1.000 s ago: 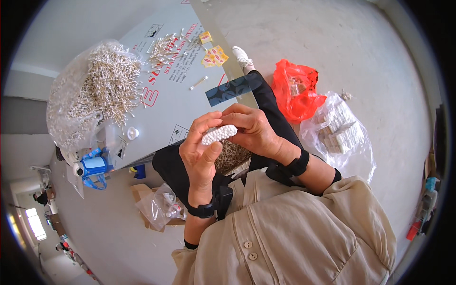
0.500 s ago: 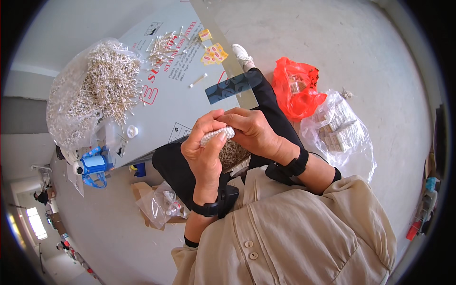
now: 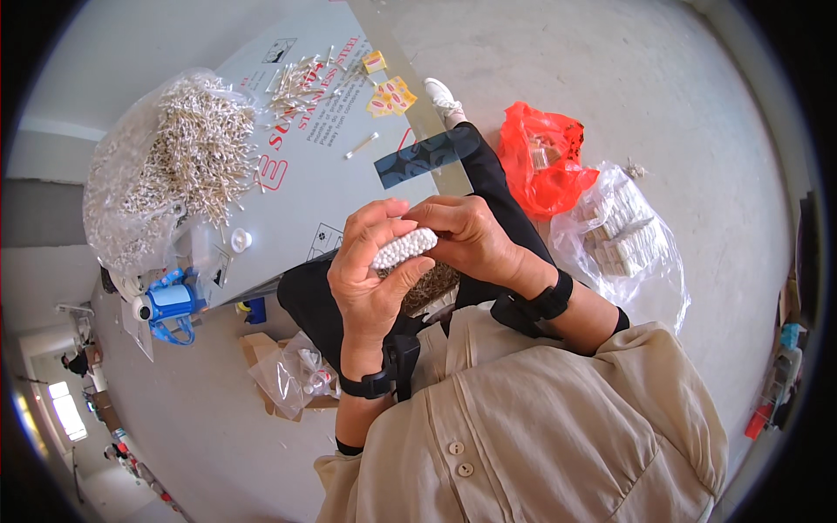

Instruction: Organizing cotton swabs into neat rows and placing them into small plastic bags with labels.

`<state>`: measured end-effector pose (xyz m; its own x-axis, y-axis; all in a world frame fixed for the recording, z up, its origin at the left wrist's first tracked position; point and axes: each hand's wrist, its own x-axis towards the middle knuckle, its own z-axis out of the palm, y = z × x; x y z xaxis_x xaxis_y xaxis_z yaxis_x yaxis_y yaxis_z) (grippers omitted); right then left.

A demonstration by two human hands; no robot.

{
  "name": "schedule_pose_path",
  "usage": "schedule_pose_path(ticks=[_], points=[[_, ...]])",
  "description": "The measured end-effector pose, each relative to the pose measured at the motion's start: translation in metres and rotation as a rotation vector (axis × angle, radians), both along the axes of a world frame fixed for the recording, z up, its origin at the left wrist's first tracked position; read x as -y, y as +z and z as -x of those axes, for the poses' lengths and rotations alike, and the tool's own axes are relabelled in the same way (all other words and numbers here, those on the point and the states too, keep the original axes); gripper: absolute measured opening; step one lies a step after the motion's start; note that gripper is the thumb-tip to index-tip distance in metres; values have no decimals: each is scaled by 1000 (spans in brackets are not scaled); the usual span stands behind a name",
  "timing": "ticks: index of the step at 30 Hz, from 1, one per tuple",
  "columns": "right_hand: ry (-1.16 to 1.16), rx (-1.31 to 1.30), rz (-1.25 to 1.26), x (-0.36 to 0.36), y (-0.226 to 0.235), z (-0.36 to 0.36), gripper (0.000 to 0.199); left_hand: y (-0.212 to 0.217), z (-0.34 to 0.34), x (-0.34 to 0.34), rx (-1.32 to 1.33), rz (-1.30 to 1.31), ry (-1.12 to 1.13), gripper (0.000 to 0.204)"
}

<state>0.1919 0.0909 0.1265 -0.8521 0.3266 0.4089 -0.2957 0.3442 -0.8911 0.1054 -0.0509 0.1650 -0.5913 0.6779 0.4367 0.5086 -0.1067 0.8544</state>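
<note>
Fingers (image 3: 384,228) of the left hand (image 3: 370,275) curl around a tight bundle of cotton swabs (image 3: 404,248), thumb below and fingertips over the top, so that the white tips face out in a packed row. From the other side the right hand (image 3: 475,237) closes on the same bundle, its fingers bent over the far end and touching those of the left hand. Both hands are held up in front of the chest, above the lap, where a small heap of loose swabs (image 3: 429,285) lies on the dark trousers just beneath the bundle. Each wrist wears a black band. Ahead of the person a grey table (image 3: 301,187) carries a large clear bag of swabs (image 3: 174,166) at its left end, a scatter of loose swabs (image 3: 301,80) near its far edge, some small yellow packets (image 3: 390,96) and a dark flat strip (image 3: 423,157) at its near right corner. A blue tape dispenser (image 3: 173,301) sits by the table's left edge. On the floor to the right lie a red plastic bag (image 3: 545,166) and, just beside it, a clear bag of finished bundles (image 3: 623,235). Another clear bag (image 3: 296,375) rests on cardboard under the left forearm.
</note>
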Motion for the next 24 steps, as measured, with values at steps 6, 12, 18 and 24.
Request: schedule_pose_path(ticks=[6,12,18,24], points=[[87,13,3,3,3,-2,22,-1,0,-1,-162,-102,3,31],[48,-3,-18,0,3,-3,23,4,2,0,-95,-73,-41,31],[100,32,-40,0,2,-4,27,-2,5,2,-156,-75,-44,31],[79,41,-26,-7,5,-5,27,6,9,7,-99,-24,-38,31]])
